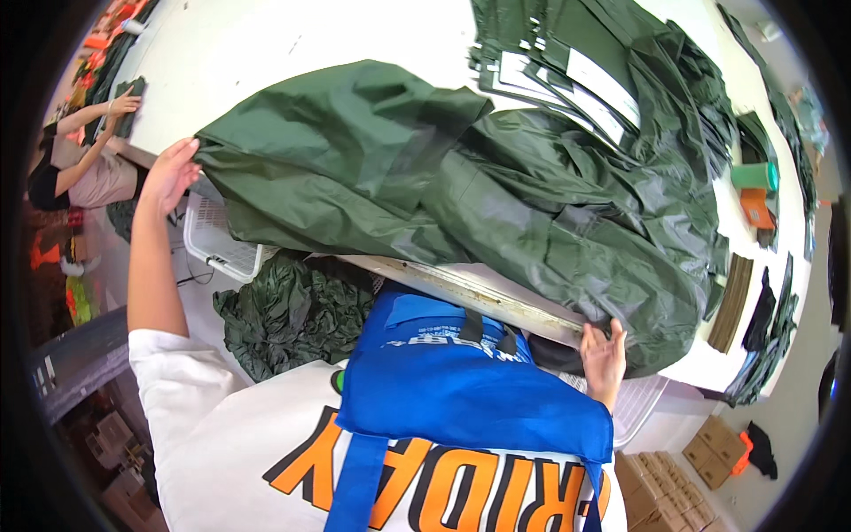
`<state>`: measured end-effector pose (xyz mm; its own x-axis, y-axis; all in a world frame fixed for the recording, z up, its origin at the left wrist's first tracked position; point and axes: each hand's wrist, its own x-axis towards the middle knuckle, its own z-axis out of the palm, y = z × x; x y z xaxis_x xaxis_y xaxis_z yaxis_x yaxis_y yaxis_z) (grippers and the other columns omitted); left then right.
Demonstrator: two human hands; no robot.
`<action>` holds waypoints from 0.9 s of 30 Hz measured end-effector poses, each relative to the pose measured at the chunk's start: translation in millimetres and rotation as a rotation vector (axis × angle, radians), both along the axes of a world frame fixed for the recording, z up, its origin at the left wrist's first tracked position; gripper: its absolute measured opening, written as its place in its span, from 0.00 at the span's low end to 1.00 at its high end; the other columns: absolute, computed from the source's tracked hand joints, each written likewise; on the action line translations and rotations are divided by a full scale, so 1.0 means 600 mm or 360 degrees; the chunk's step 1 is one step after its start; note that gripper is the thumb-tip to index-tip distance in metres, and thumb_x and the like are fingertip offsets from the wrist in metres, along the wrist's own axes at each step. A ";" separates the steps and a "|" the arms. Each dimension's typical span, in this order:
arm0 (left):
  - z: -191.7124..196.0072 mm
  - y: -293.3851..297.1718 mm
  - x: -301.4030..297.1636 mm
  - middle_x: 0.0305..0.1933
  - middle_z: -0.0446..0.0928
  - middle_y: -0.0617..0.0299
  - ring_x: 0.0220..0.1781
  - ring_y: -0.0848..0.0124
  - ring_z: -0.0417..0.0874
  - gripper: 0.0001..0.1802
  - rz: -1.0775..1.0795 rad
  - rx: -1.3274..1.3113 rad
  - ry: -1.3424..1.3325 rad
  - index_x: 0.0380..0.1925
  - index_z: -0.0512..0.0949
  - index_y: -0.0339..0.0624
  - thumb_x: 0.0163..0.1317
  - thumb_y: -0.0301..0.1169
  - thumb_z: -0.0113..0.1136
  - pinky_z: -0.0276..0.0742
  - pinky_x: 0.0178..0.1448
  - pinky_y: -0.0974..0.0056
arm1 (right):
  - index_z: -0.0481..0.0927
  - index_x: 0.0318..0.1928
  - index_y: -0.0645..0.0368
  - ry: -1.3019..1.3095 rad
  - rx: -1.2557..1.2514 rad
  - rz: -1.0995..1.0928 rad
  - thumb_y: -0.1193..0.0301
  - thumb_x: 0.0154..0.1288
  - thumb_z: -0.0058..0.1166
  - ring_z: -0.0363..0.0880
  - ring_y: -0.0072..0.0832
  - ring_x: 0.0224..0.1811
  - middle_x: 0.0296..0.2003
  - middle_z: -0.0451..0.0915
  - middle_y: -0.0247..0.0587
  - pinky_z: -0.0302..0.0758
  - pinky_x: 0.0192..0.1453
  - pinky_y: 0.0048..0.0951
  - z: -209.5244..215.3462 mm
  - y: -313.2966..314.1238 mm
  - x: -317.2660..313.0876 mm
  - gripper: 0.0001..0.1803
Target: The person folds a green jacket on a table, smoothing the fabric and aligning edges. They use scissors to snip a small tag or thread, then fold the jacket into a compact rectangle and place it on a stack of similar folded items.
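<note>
A dark green garment (355,160) of thin, slightly shiny fabric spreads over the table and sags past its near edge. My left hand (173,175) is raised at the far left, with the garment's left corner pinched between thumb and fingers. Low on the right, at the table edge, my right hand (605,359) is turned palm up against the garment's near hem. Its fingers are parted, and no fabric shows between them. A pile of similar green garments (674,97) with white tags (594,80) lies beyond, at the upper right.
The white table (284,40) has a worn near edge. Below it are a white plastic basket (222,235) and a crumpled green heap (292,315). A green spool (753,176) stands at the right. Another person's hands (124,104) work at far left. Cardboard boxes (665,488) sit lower right.
</note>
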<state>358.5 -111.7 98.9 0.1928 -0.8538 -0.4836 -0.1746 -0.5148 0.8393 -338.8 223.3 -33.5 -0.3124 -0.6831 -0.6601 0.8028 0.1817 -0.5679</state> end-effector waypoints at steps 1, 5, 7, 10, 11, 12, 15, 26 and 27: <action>0.005 0.002 -0.004 0.31 0.74 0.74 0.25 0.83 0.71 0.08 -0.0098 -0.0035 -0.0041 0.41 0.75 0.45 0.67 0.35 0.57 0.67 0.28 0.78 | 0.74 0.56 0.43 0.0009 -0.0060 -0.0231 0.51 0.70 0.47 0.76 0.38 0.46 0.41 0.79 0.45 0.73 0.49 0.37 -0.008 -0.022 0.004 0.20; 0.069 -0.023 -0.009 0.35 0.79 0.73 0.34 0.83 0.76 0.12 -0.0363 -0.0109 -0.0281 0.40 0.78 0.46 0.68 0.41 0.54 0.71 0.37 0.76 | 0.71 0.60 0.51 0.0456 -0.0568 -0.0234 0.53 0.73 0.41 0.71 0.32 0.52 0.47 0.74 0.44 0.67 0.60 0.35 -0.058 -0.034 -0.039 0.23; 0.144 -0.039 0.039 0.52 0.78 0.58 0.53 0.70 0.78 0.18 -0.0077 -0.0490 0.0188 0.50 0.76 0.38 0.69 0.39 0.52 0.73 0.59 0.63 | 0.70 0.60 0.58 0.1546 -0.0008 -0.0615 0.54 0.76 0.35 0.69 0.32 0.57 0.53 0.72 0.46 0.66 0.63 0.37 0.062 -0.091 -0.018 0.25; 0.256 -0.071 0.007 0.51 0.79 0.52 0.47 0.62 0.82 0.19 -0.0082 -0.0511 0.0656 0.52 0.74 0.36 0.70 0.38 0.50 0.78 0.56 0.59 | 0.64 0.64 0.65 0.2585 -0.0256 -0.0655 0.55 0.77 0.30 0.66 0.36 0.62 0.61 0.66 0.47 0.62 0.67 0.37 0.181 -0.133 -0.044 0.29; 0.244 -0.100 0.019 0.51 0.79 0.52 0.47 0.62 0.82 0.19 -0.0095 -0.0414 0.0499 0.52 0.74 0.35 0.69 0.38 0.51 0.78 0.56 0.60 | 0.60 0.67 0.60 0.2339 -0.0241 -0.0820 0.55 0.77 0.30 0.66 0.37 0.62 0.63 0.65 0.47 0.62 0.67 0.38 0.185 -0.145 -0.040 0.27; 0.224 -0.123 0.028 0.51 0.79 0.52 0.48 0.63 0.82 0.20 -0.0103 -0.0324 0.0347 0.52 0.74 0.35 0.69 0.38 0.53 0.78 0.56 0.61 | 0.56 0.69 0.54 0.2090 -0.0236 -0.0975 0.56 0.77 0.30 0.65 0.38 0.62 0.64 0.63 0.46 0.62 0.67 0.39 0.192 -0.158 -0.041 0.27; 0.157 -0.137 0.005 0.51 0.79 0.55 0.47 0.68 0.81 0.21 -0.0068 -0.0269 0.0168 0.50 0.75 0.34 0.65 0.39 0.58 0.76 0.55 0.62 | 0.57 0.68 0.52 0.1638 -0.0343 -0.1358 0.56 0.77 0.31 0.67 0.38 0.61 0.63 0.64 0.47 0.68 0.62 0.41 0.107 -0.103 -0.088 0.26; 0.372 -0.169 0.148 0.46 0.82 0.69 0.47 0.78 0.78 0.17 -0.0161 -0.1011 0.0290 0.49 0.78 0.46 0.70 0.43 0.51 0.72 0.52 0.69 | 0.63 0.66 0.62 0.2323 -0.0884 -0.1430 0.59 0.77 0.32 0.72 0.40 0.57 0.57 0.71 0.51 0.67 0.66 0.38 0.561 -0.115 -0.180 0.26; 0.412 -0.164 0.143 0.47 0.80 0.68 0.48 0.77 0.77 0.17 -0.0138 -0.1127 0.0288 0.50 0.77 0.45 0.69 0.43 0.51 0.71 0.54 0.69 | 0.63 0.66 0.63 0.2327 -0.0949 -0.1509 0.60 0.76 0.33 0.73 0.40 0.57 0.57 0.71 0.51 0.68 0.65 0.37 0.610 -0.119 -0.171 0.26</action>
<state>444.5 -210.2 346.4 0.0797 -0.9819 0.1716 -0.0171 0.1707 0.9852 -441.6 152.1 332.2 -0.7185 0.0301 0.6949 -0.6317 -0.4463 -0.6339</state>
